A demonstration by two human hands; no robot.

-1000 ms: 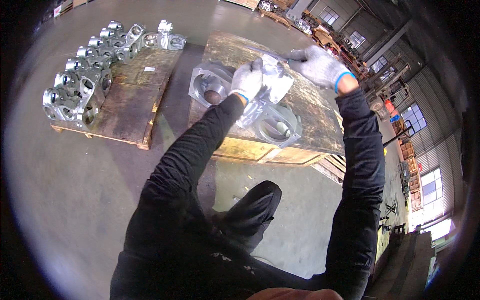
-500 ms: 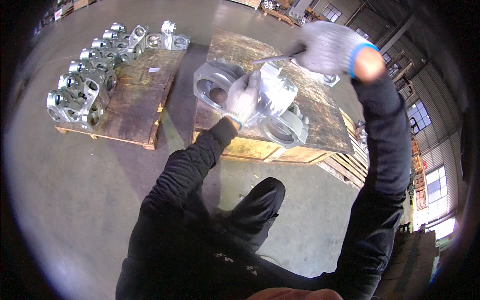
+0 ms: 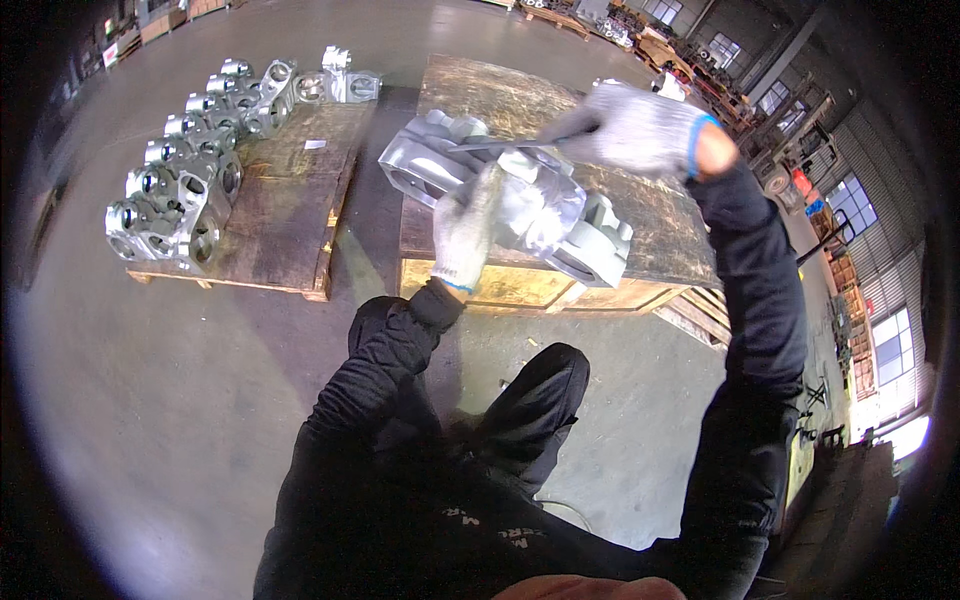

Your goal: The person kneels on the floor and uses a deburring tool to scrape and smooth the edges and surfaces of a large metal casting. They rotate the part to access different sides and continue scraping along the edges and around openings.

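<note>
A large silvery metal casting (image 3: pixel 540 208) with wide round openings at both ends lies on the wooden crate top (image 3: pixel 470 90) in front of me. My left hand (image 3: pixel 465 225), in a whitish knit glove, grips the casting's near side left of its bright middle, fingers closed on it. Above the casting's far side is my right hand (image 3: pixel 630 128), gloved alike with a blue cuff. It is closed around a slim, flat grey file (image 3: pixel 500 145), which points left across the top of the casting. Whether the file touches the metal I cannot tell.
To the left, a low wooden pallet (image 3: pixel 285 200) bears a row of similar castings (image 3: pixel 190 185) and a small white paper (image 3: pixel 315 144). Slatted wood (image 3: pixel 695 315) sits by the crate's right side. A pallet jack (image 3: pixel 825 240) and racks stand farther right.
My right hand has come down and slightly left, bringing the file level over the casting. The casting appears tilted differently, with my left hand still on it. The view has shifted slightly.
</note>
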